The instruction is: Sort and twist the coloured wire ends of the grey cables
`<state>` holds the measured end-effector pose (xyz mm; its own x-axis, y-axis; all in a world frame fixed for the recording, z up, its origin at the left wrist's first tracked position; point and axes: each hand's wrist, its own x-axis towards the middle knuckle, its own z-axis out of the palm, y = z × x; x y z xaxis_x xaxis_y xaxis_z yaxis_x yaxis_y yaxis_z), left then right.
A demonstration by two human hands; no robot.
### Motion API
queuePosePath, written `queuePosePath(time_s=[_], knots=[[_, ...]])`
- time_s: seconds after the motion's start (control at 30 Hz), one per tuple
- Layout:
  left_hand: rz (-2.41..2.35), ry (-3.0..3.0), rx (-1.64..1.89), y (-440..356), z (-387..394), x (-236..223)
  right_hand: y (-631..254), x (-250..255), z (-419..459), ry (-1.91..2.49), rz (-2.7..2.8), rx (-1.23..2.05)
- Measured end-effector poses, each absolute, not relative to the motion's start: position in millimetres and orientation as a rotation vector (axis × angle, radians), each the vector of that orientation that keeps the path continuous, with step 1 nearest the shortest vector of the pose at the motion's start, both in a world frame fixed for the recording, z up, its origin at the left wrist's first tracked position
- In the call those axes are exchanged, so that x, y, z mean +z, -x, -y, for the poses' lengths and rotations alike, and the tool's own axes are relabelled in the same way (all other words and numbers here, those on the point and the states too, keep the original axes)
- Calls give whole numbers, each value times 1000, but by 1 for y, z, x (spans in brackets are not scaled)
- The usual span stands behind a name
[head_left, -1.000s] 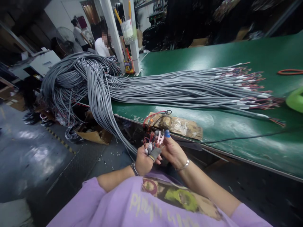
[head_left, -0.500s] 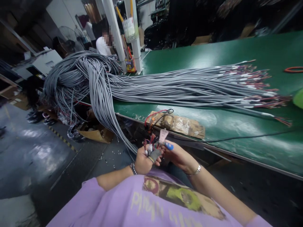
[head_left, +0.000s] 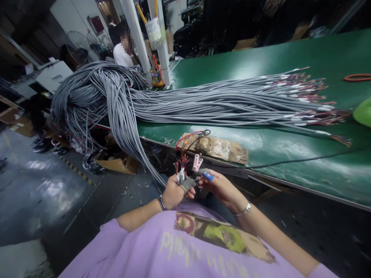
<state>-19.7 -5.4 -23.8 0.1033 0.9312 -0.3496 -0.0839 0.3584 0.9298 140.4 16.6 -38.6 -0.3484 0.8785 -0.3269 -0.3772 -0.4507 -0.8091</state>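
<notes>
In the near middle of the scene, the person's left hand point(head_left: 173, 194) has its grip wrapped around the ends of a hanging bundle of smooth grey round cables point(head_left: 150, 170), with thin reddish and dark bared wires point(head_left: 182, 162) standing up out of the fist and a grey fabric finger cover point(head_left: 188, 184) on the thumb. Just to its right, the right hand point(head_left: 222, 189) wears a blue finger cover point(head_left: 208, 176); its fingers gather close to the left hand's fingertips, but whether this grip pinches anything is too small to tell. A pale pink two-legged clip point(head_left: 197, 162) stands just on the far side of the right hand's fingers. The bundle drops from the left over the edge of the green tabletop point(head_left: 208, 69), where a long spread of grey cables point(head_left: 214, 102) lies with its wire ends to the right. On the near edge rests a worn brown board point(head_left: 228, 150), with red and black leads point(head_left: 185, 137) at its left end. On the far left, a person in a white top point(head_left: 123, 56) is partly visible.
</notes>
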Motion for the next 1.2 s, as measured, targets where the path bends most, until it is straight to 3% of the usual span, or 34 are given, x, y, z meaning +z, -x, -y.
queuePosePath(time_s=[0.27, 0.47, 0.67, 0.97, 1.2], knots=[[-1210, -969, 863, 20, 7, -15, -128, -21, -5, 1004, 992, 1716], [-1099, -967, 704, 23, 10, -12, -129, -18, -17, 970, 1129, 1778], [-1181, -864, 849, 22, 10, -14, -128, -31, -17, 977, 831, 1857], [-1220, -911, 843, 20, 11, -14, -127, -17, -12, 1098, 1138, 1746], [-1189, -891, 949, 22, 11, -27, -122, -18, -9, 1042, 911, 1814]])
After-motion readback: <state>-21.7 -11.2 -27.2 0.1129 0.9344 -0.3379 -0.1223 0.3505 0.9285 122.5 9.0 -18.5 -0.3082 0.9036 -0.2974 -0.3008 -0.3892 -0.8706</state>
